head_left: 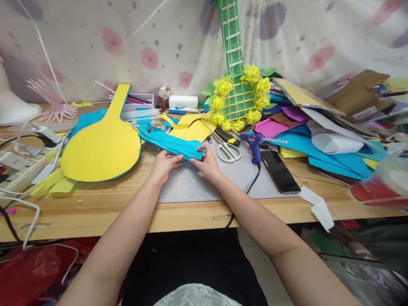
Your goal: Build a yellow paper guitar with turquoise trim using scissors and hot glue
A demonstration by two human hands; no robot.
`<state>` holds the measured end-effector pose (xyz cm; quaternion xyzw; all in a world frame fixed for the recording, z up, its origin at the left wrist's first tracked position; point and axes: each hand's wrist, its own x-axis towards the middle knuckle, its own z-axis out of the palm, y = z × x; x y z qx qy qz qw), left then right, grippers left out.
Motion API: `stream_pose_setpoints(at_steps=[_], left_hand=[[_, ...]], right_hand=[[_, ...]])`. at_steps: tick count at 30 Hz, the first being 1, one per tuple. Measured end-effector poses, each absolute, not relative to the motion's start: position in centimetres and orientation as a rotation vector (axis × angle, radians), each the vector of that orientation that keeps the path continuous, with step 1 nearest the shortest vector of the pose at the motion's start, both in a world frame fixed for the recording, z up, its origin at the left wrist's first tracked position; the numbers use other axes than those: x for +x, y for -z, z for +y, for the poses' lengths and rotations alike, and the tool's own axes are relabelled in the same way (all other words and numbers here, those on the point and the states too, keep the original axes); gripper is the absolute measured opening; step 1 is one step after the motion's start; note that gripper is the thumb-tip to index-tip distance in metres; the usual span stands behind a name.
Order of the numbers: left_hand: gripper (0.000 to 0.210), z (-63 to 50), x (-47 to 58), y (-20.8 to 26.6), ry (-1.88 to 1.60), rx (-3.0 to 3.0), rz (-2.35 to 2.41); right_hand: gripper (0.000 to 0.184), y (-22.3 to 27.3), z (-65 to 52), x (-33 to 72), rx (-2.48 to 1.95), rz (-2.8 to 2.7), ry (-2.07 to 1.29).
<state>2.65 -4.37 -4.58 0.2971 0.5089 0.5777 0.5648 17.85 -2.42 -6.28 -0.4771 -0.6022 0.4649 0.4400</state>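
A long piece of blue crepe paper [172, 141] lies across the grey cutting mat [189, 186], held along its near edge by both hands. My left hand [167, 164] has its fingers closed on the middle of that edge. Around the right end, my right hand [206, 163] pinches the paper between thumb and fingers. To the left rests a yellow banjo-shaped cutout [101, 148] with blue showing along its rim. Just right of my right hand are scissors [229, 152] with pale handles, and beyond them a blue glue gun [254, 144].
Behind the mat stands a green paper guitar [233, 59] with yellow flowers. A black phone [280, 172] lies at the mat's right. Coloured paper [339, 154] is piled farther right, near a clear plastic cup [388, 179]. Cables and a power strip [9, 183] crowd the left edge.
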Motion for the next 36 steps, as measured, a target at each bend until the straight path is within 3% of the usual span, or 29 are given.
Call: stream_pose_setpoints(at_steps=[8,13,22,36], left_hand=[[0.021,-3.4,3.3,4.5,-1.397,0.608,1.197],[0.021,-2.8,3.6,4.4,-1.484,0.599,1.166],[0.022,-2.6,3.9,4.5,-1.616,0.547,1.072],[0.026,-3.1,4.3,4.8,-1.572,0.603,1.057]], right_hand=[[0.037,6.4,-2.1,17.9,-1.254,-1.516,-1.111],[0.040,6.6,-1.6,17.9,-1.057,-1.419,-1.253],[0.061,6.4,-1.3,17.3,-0.948,-1.298,-1.300],[0.042,5.6,-1.2,18.3,-0.957,-1.076,-1.521]])
